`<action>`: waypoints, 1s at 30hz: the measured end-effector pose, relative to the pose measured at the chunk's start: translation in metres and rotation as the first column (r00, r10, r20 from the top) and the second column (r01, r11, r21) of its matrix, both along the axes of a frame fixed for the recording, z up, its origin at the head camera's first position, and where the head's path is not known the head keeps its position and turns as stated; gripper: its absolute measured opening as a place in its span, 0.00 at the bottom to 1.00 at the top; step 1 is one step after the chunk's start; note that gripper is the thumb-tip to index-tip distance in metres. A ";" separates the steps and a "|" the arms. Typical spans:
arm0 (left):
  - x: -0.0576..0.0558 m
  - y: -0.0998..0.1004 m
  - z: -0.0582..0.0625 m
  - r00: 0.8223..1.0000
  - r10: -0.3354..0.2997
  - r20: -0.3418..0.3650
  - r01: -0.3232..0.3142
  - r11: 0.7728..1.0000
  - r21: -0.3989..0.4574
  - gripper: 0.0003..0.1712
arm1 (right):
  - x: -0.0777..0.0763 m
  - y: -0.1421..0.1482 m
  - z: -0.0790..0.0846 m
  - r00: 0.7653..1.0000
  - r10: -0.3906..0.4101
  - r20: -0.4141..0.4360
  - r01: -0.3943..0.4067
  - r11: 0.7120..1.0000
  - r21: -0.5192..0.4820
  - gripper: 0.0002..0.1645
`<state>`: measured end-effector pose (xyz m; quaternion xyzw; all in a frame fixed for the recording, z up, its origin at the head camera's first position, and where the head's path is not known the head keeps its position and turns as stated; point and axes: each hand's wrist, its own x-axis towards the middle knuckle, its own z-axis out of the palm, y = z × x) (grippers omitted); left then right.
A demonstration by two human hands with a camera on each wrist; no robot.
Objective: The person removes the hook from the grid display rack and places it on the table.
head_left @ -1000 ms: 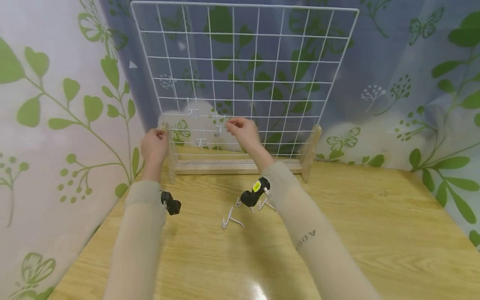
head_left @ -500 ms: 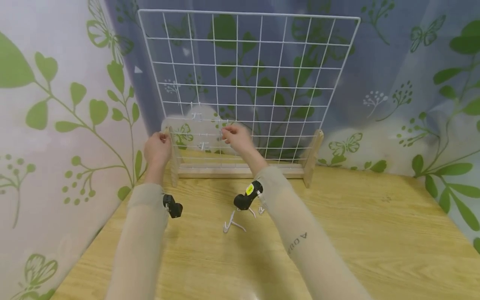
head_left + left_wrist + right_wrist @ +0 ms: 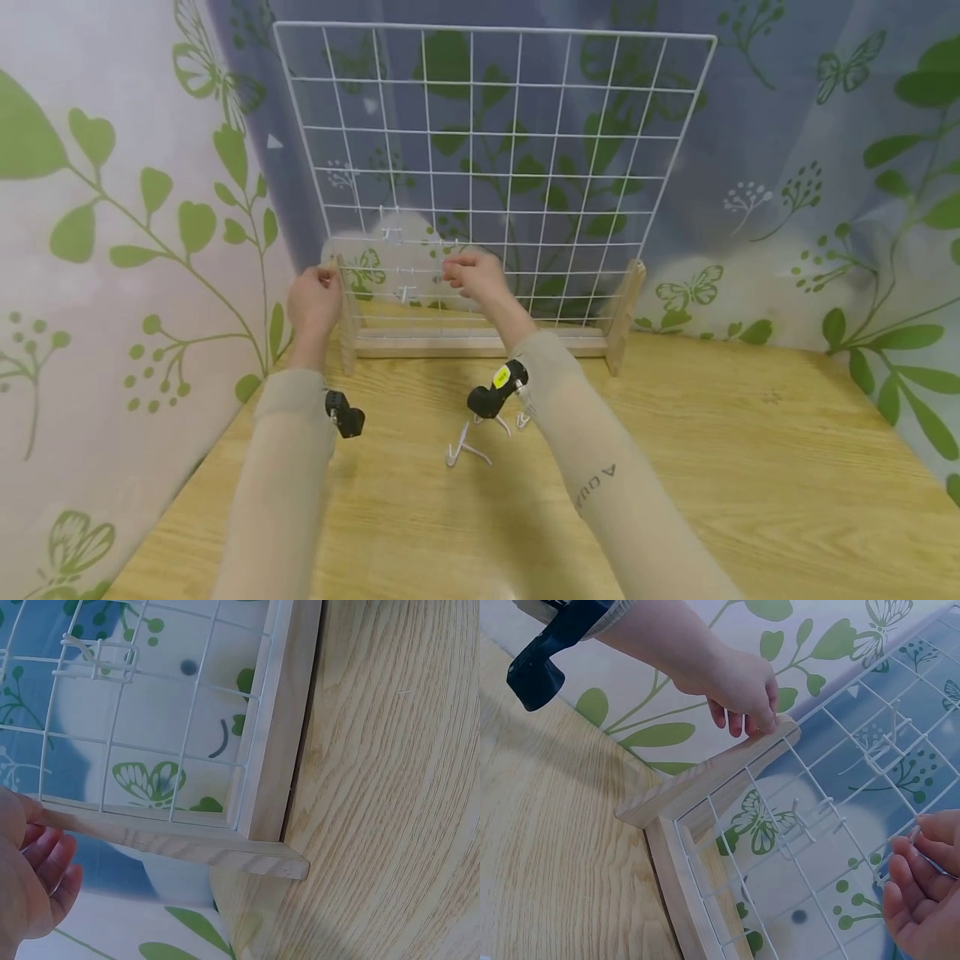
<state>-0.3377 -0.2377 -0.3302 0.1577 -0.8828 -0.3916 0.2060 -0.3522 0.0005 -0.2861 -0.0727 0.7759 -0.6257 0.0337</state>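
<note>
A white wire grid panel (image 3: 510, 154) stands upright in a wooden stand (image 3: 480, 343). My left hand (image 3: 313, 302) pinches the top of the stand's left post (image 3: 727, 766) between thumb and fingers. At the lower middle of the grid, my right hand (image 3: 482, 279) pinches a white hook (image 3: 915, 834), mostly hidden by the fingers, against the wires. Two more white hooks hang to its left: an upper hook (image 3: 392, 235) and a lower hook (image 3: 406, 293).
On the wooden table (image 3: 712, 467) lie loose white hooks, one in front (image 3: 467, 447) and others partly behind the right wrist camera (image 3: 495, 392). The stand's right post (image 3: 626, 317) rises at the far side. A leaf-patterned cloth (image 3: 810, 208) surrounds the table.
The head view has shifted slightly. My right hand has moved a little left and down against the grid with the hook. My left hand stays at the post.
</note>
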 end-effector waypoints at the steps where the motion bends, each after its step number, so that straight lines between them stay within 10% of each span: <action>1: 0.000 0.000 0.000 1.000 -0.001 0.002 0.001 1.000 0.003 0.20 | 0.000 0.001 0.001 1.000 -0.002 0.009 0.002 1.000 -0.003 0.17; 30: -0.001 0.001 -0.002 1.000 0.018 -0.013 -0.018 1.000 0.001 0.19 | 0.010 0.042 0.009 0.997 0.009 -0.074 -0.009 1.000 -0.002 0.12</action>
